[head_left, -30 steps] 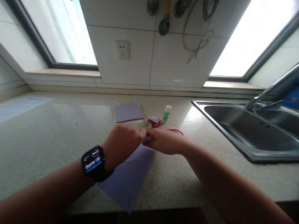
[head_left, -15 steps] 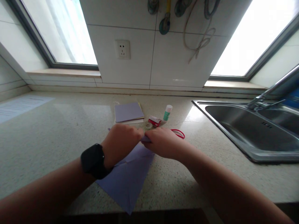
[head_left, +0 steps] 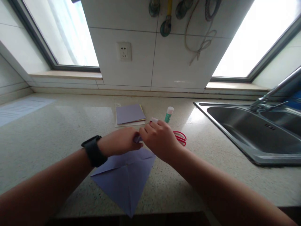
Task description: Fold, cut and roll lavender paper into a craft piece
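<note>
head view: left hand [head_left: 122, 142] and right hand [head_left: 160, 139] pinching lilac paper [head_left: 124, 175] far tip; uneven pressure risks crooked crease.

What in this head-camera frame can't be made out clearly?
- Top tip of the purple paper, head view: covered by the left hand and right hand.
- Red scissors, head view: mostly behind the right hand.
- Faucet, head view: cut off by the right edge.
- Hanging items on the wall, head view: cut off by the top edge.
</note>
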`<state>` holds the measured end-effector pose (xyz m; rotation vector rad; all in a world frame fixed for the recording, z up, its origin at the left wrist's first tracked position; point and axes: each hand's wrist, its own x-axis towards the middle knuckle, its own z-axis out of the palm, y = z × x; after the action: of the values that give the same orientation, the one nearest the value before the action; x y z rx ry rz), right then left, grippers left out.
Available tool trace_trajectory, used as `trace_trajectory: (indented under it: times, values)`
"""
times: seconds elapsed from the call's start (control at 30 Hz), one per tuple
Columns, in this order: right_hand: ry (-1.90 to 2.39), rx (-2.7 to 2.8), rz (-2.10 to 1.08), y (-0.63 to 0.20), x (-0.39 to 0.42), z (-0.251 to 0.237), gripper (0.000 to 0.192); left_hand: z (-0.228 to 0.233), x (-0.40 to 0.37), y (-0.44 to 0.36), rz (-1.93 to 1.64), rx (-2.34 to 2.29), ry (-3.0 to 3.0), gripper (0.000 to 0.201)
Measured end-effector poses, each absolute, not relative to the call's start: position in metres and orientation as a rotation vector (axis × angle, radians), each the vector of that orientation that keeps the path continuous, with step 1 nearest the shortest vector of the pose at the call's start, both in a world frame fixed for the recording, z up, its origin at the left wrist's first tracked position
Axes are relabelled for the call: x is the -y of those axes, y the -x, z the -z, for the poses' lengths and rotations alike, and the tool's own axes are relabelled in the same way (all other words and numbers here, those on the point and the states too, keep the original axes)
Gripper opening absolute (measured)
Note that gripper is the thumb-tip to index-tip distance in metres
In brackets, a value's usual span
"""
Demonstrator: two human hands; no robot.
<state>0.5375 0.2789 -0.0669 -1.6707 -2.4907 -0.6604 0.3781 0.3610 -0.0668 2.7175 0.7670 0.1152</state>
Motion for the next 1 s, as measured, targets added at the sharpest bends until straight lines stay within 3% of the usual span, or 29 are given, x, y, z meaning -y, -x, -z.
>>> trace_trajectory:
  times: [0.13, 0.33, 0.4, 0.57, 0.67, 0.8, 0.93, 1.0]
  values:
    - [1.907, 2.451, 0.305, -0.538, -0.286, 0.069, 0.018, 0.066, -0.347, -0.380, -0.145, -0.984, -2.965, 0.016]
    - [1.787, 2.452, -0.679, -0.557, -0.292, 0.064, 0.016, 0.064, -0.327, -0.386, -0.107, -1.019, -3.280, 0.028]
    - [1.836, 2.415, -0.545, -0.559, -0.290, 0.062, 0.019, 0.065, -0.328, -0.386, -0.117, -1.069, -3.244, 0.026]
    - [1.814, 2.438, 0.411, -0.546, -0.278, 0.058, 0.015, 0.065, -0.345, -0.383, -0.080, -1.016, -2.937, 0.019]
    - [1.776, 2.468, 0.548, -0.536, -0.277, 0.058, 0.027, 0.063, -0.351, -0.381, -0.069, -0.837, -2.819, 0.018]
    - [1.980, 2.412, 0.318, -0.535, -0.284, 0.060, 0.024, 0.060, -0.341, -0.383, -0.107, -1.039, -2.965, 0.017]
    - [1.996, 2.440, -0.309, -0.545, -0.290, 0.061, 0.017, 0.064, -0.324, -0.388, -0.110, -1.061, -3.204, 0.027]
    - [1.901, 2.497, -0.434, -0.551, -0.290, 0.060, 0.015, 0.066, -0.322, -0.389, -0.126, -1.037, -3.242, 0.031]
